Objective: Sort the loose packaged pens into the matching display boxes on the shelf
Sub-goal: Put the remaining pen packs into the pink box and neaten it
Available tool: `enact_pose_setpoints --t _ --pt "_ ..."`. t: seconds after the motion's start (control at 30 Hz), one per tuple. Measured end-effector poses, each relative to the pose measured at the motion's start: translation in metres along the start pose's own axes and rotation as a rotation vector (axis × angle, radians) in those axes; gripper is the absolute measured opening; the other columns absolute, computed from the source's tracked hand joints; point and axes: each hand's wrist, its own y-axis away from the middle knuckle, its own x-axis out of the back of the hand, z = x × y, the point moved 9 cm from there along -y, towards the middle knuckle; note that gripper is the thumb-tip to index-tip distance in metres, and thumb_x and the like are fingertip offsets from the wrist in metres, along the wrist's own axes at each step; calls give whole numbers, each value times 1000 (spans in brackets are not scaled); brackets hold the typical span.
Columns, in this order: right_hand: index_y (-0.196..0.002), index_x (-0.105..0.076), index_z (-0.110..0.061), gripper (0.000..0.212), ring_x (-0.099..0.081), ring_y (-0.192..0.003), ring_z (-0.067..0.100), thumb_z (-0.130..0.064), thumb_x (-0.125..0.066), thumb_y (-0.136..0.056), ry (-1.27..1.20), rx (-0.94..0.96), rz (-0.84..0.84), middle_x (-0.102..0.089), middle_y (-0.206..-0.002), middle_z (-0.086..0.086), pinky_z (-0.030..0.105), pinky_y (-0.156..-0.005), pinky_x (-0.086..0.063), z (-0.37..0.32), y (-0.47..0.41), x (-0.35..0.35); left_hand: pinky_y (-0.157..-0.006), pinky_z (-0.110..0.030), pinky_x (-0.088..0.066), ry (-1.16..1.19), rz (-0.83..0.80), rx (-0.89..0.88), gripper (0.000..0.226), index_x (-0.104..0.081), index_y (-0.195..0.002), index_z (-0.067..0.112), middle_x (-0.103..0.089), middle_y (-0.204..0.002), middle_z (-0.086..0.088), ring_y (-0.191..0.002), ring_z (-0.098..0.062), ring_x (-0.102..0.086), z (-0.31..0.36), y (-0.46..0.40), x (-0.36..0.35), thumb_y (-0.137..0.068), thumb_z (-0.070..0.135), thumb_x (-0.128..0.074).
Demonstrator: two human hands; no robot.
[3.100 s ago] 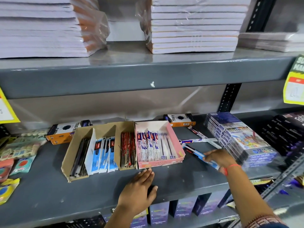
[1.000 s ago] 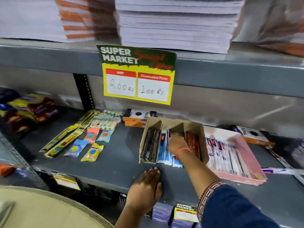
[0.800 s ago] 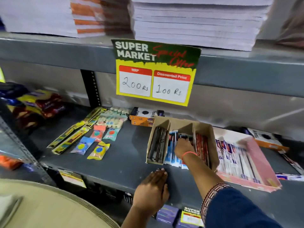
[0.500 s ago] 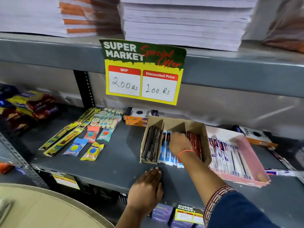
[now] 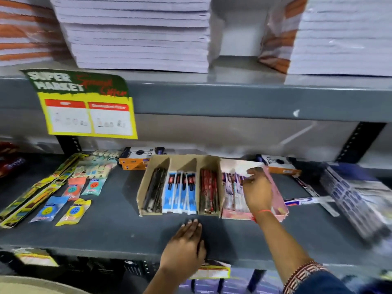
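Grey shelf point(image 5: 106, 234) across the whole view, paper stacks point(image 5: 140, 35) on the tier above, an offer sign point(image 5: 84, 105) hanging from its edge. At centre, brown box point(image 5: 180, 185) split into three bays: dark pens left, blue packs point(image 5: 180, 193) in the middle, red ones right. Touching it on the right, pink box point(image 5: 277, 200) of white-and-purple packs. Just beyond that, loose pens point(image 5: 305, 201) lying flat on the shelf, not yet sorted; more of them angled behind, blurred. Right hand point(image 5: 257, 193) over the pink box, fingers spread and curled down onto the packs there, nothing visibly gripped, though blur hides the fingertips. Left hand point(image 5: 186, 247) flat and open on the shelf front, palm down, holding nothing, just below the brown box. Step in hand, by appearance: between placements, settling the pink box's contents. Next move likely calls for a reach right to the loose packs, a check of colour against the bays, then a lengthwise slide in among matching ones.
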Motion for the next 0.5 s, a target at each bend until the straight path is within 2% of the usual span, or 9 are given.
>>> enact_pose_setpoints --t 0.03,0.07,0.1,0.2,0.27,0.33,0.37,0.4,0.5 --pt "-109 -59 -11 31 -56 -73 32 -1 -48 -82 -41 -19 31 -68 -93 17 28 -60 -36 11 -1 11 -105 -23 -29 -40 -21 -26 52 -48 -134 7 -42 -144 -8 -130 -18 -41 8 -4 -3 -89 34 -51" --pt "-111 -56 -13 31 -52 -73 31 -4 -47 -83 -63 -49 56 -65 -93 14 30 -61 -35 23 -3 20 -110 -20 -14 -35 -21 -66 54 -32 -144 11 -25 -153 -4 -139 -14 -23 15 -7 -7 -96 36 -36" --pt "-111 -54 -14 30 -54 -77 34 -6 -47 -83 -77 -88 78 -64 -99 14 33 -65 -37 37 -7 31 -111 -20 -7 -6 -64 -93 54 -23 -147 15 -15 -156 -2 -141 -12 -13 23 -13 -14 -98 37 -28" --pt "-115 -48 -10 33 -59 -101 39 -5 -49 -82 -58 -259 105 -60 -120 20 43 -83 -45 83 -18 59 -111 -20 -4 1 -110 -197 53 -19 -148 14 -12 -157 -3 -141 -13 -9 53 -26 -28 -100 36 -25" --pt "-117 -46 -7 34 -57 -108 41 -5 -47 -83 39 -345 88 -57 -124 24 45 -87 -45 108 -25 75 -110 -21 -14 2 -50 -244 53 -33 -143 10 -24 -153 -5 -139 -15 -23 70 -32 -26 -97 36 -35" --pt "-120 -43 -1 36 -52 -114 45 -3 -43 -84 184 -391 2 -51 -127 30 48 -92 -43 129 -33 80 -94 -19 -40 -18 -1 -299 51 -65 -118 11 -58 -130 -3 -115 -14 -56 77 -32 -24 -78 43 -63" --pt "-121 -42 1 36 -50 -116 46 -4 -42 -86 250 -411 -53 -50 -129 32 48 -95 -42 137 -36 79 -84 -18 -47 -13 -13 -317 49 -73 -103 16 -68 -115 1 -101 -11 -65 79 -31 -23 -65 45 -74" --pt "-123 -41 1 36 -50 -117 45 -10 -41 -89 302 -433 -99 -49 -130 32 48 -97 -42 144 -38 77 -78 -19 -50 -2 5 -325 49 -76 -96 18 -71 -106 3 -94 -10 -67 80 -29 -21 -56 45 -81" --pt "-128 -40 -6 50 -47 -121 41 -39 -42 -92 402 -481 -157 -48 -133 24 47 -99 -42 151 -46 72 -73 -22 -54 -3 46 -345 53 -76 -95 17 -72 -103 2 -92 -12 -68 77 -30 -26 -49 42 -85"
